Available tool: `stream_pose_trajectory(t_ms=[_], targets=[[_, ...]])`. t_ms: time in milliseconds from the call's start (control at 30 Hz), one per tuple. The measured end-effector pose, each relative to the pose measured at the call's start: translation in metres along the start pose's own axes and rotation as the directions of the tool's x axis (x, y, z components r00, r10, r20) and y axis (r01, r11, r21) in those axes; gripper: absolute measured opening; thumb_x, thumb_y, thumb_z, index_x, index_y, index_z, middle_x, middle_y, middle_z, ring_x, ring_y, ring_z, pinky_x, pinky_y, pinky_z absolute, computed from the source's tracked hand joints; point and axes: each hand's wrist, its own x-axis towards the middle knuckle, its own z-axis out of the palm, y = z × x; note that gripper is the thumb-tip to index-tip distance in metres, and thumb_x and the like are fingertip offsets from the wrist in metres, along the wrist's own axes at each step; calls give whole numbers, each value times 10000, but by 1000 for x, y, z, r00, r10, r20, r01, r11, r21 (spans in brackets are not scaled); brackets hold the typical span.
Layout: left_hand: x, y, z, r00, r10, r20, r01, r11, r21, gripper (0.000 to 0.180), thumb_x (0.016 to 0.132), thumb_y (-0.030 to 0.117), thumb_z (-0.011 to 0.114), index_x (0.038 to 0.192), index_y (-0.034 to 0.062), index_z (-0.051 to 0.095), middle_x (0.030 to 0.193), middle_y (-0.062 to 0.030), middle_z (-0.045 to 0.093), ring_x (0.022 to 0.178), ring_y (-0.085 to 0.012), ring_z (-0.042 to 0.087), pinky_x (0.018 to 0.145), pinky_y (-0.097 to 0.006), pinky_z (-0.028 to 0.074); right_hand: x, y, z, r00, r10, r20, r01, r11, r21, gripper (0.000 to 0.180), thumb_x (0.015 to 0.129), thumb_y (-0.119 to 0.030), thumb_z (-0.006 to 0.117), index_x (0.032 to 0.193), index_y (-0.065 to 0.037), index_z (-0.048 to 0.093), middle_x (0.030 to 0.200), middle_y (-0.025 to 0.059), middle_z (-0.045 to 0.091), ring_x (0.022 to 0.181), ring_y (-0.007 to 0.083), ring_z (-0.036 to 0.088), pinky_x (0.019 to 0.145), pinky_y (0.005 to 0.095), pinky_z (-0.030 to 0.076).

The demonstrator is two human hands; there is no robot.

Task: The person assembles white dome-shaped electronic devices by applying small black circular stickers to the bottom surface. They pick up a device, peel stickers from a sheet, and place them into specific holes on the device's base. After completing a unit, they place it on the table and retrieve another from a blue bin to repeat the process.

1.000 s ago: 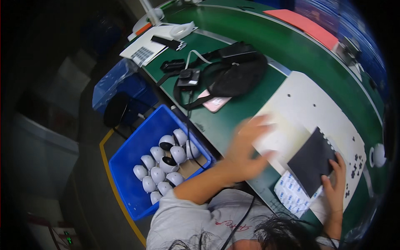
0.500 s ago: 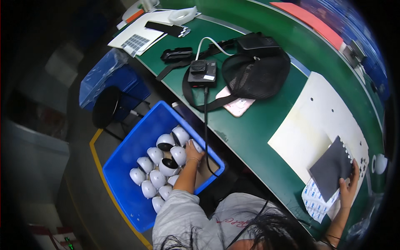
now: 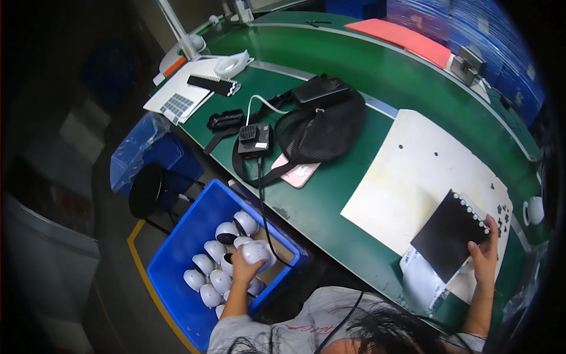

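My left hand (image 3: 243, 268) is closed round a white ball-shaped housing (image 3: 254, 251), above several like it in a blue bin (image 3: 200, 219). Some of the housings, such as the one at the bin's far side (image 3: 226, 232), show a black face. At the right, the fingers of my right hand (image 3: 486, 251) pinch the edge of a black sheet (image 3: 445, 239), which has a row of small white round pieces along one side. Under that sheet lies a white printed backing sheet (image 3: 421, 283). Both are over a large white board (image 3: 404, 177) on the green table.
A black mesh bag (image 3: 324, 127) lies mid-table beside a small black device (image 3: 255, 140), its cable hanging into the bin area. A pink phone (image 3: 296, 173) is partly under the bag. Small black pieces (image 3: 502, 217) are scattered by the board's right edge. A black stool (image 3: 147, 190) stands left.
My left hand has raised a white housing from the bin's right side and moved it slightly left. The right hand still holds the black sheet. The whole view has shifted.
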Motion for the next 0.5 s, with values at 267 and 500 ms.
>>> stream_pose_trajectory(t_ms=[267,500], targets=[[-45,138,-97,839,231,-492,-537,491,-686,1049,510,310,791,1329,103,170,1249,-141,342,1142,-285,388,927,-399,374,-14,-39,-24,835,-259,485,-22,866,500,220,653,-165,693,804,-7,667,771,95,580,693,202,522,657,301,408],[-57,355,2,501,855,-137,-70,-118,-991,1174,456,226,851,1334,118,79,1297,-150,275,1192,-297,329,963,-421,327,-28,-49,-18,616,-426,662,-45,820,570,234,769,-261,608,866,-57,669,1321,178,315,1203,307,324,989,386,246]])
